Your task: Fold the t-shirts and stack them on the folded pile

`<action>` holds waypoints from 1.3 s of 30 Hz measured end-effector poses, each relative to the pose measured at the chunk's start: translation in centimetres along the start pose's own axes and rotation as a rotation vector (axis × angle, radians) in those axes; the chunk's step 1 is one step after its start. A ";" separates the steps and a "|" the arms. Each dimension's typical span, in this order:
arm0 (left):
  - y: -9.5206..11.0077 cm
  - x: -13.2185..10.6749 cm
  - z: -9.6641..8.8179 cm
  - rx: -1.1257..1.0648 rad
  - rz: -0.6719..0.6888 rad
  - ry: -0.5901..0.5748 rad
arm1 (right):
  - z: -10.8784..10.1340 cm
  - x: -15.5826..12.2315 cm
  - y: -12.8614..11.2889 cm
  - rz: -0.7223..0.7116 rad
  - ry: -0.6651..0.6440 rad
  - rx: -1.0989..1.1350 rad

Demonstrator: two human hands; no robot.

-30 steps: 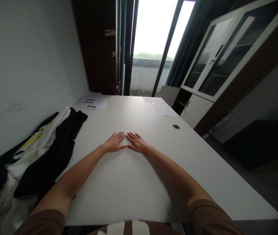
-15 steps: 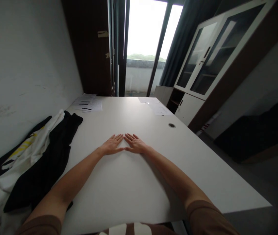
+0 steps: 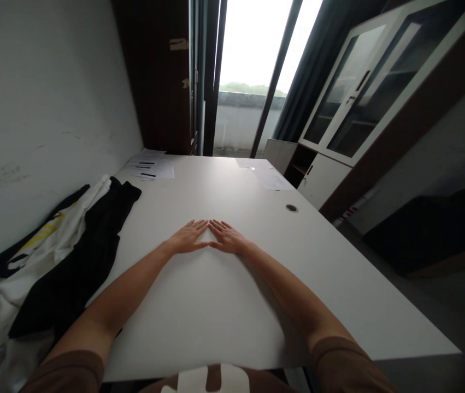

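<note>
My left hand (image 3: 188,238) lies flat and open, palm down, on the white table (image 3: 224,305) near its middle. My right hand (image 3: 229,238) lies flat and open beside it, also palm down. The fingertips and thumbs of the two hands touch and form a small triangle between them. Neither hand holds anything. Both forearms stretch out bare from brown sleeves at the bottom of the view.
A heap of black, white and yellow clothes (image 3: 52,256) lies along the table's left side by the wall. Printed papers (image 3: 150,165) sit at the far left corner, more sheets (image 3: 267,176) at the far right. A cable hole (image 3: 292,208) is right of my hands. A glass-door cabinet (image 3: 351,109) stands at right.
My hands stay flat on the table in the same place. Only the head camera has shifted slightly.
</note>
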State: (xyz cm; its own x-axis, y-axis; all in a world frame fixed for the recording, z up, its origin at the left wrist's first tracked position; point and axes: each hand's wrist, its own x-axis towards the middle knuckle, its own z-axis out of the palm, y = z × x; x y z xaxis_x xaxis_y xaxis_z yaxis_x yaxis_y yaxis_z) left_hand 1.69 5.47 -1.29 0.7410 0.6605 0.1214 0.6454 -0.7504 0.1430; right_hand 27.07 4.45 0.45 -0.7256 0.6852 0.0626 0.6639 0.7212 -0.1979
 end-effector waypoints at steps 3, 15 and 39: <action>0.0 0.0 0.1 0.017 -0.010 -0.003 | 0.1 0.1 0.1 0.010 -0.006 0.013; 1.0 -0.1 0.5 0.038 -0.105 -0.040 | 0.3 0.1 0.0 0.015 -0.012 -0.005; 1.0 -0.2 0.3 0.019 -0.129 -0.044 | 1.2 0.3 0.8 0.038 0.014 0.078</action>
State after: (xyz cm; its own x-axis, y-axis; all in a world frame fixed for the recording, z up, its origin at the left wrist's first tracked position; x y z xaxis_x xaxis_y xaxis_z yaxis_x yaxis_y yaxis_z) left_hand 2.29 4.57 -1.42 0.6588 0.7499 0.0596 0.7388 -0.6599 0.1364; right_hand 27.20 5.13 -0.86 -0.6974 0.7136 0.0670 0.6742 0.6849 -0.2763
